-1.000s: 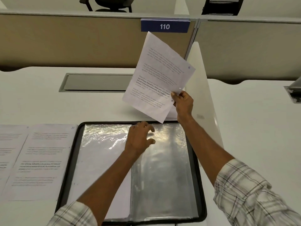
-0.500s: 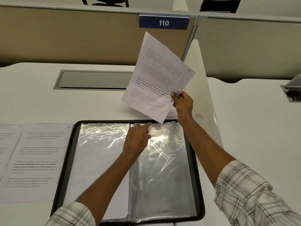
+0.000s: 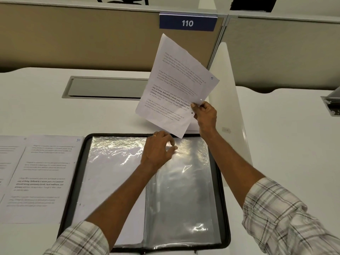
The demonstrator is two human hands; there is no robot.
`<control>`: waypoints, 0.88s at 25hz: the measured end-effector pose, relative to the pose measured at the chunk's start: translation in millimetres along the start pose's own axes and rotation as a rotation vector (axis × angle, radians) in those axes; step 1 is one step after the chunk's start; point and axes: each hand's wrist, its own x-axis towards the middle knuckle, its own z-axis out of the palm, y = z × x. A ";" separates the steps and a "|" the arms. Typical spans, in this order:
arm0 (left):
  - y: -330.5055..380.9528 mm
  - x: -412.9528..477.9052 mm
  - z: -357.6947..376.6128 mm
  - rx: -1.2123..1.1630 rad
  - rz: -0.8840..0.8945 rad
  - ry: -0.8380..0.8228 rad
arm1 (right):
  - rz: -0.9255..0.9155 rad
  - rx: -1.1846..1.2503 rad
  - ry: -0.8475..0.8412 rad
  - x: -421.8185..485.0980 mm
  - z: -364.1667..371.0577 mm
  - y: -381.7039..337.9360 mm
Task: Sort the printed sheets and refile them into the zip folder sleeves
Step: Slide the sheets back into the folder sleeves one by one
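Location: a white desk (image 3: 46, 111) in an office cubicle, closed at the back by a beige partition (image 3: 92, 39) that carries a blue number plate (image 3: 187, 23).

I find the zip folder (image 3: 73, 181) lying open and flat on the desk in front of the person. Its left sleeve (image 3: 110, 181) holds a white page. The right sleeve (image 3: 184, 190) looks empty, though glare prevents certainty.

The right hand (image 3: 205, 116) pinches one printed sheet (image 3: 174, 85) by its punched edge and holds it tilted in the air above the folder's far rim. The left hand (image 3: 158, 150) sits at the top of the right sleeve with fingers curled. I cannot tell whether they actually grip the plastic. More loose sheets (image 3: 42, 177) lie side by side on the desk, just left of the folder.

My judgement is that the sheet is about to go into the right sleeve.

Risks noted:
- The sheet hangs from a single pinch, so it may droop or fold as it is lowered.
- If the sleeve mouth is not parted, the leading corner may catch on the plastic and crumple.
- With two layers pinched together, the sheet could slide behind the sleeve rather than inside it.
- Sort order is a further risk (handwritten corner numbers are visible but hard to read), so misfiling is possible.
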 end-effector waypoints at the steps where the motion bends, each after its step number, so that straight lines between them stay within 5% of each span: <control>1: -0.5 1.3 -0.7 -0.015 0.026 0.024 | 0.000 -0.031 -0.012 -1.3 -1.3 2.2; 16: -36.9 20.1 -29.0 0.102 -0.064 -0.117 | -0.179 -0.254 0.019 -18.6 -27.4 -5.7; 22: -44.4 15.7 -28.6 -0.225 -0.134 -0.049 | -0.149 -0.281 -0.023 -15.7 -37.3 -8.6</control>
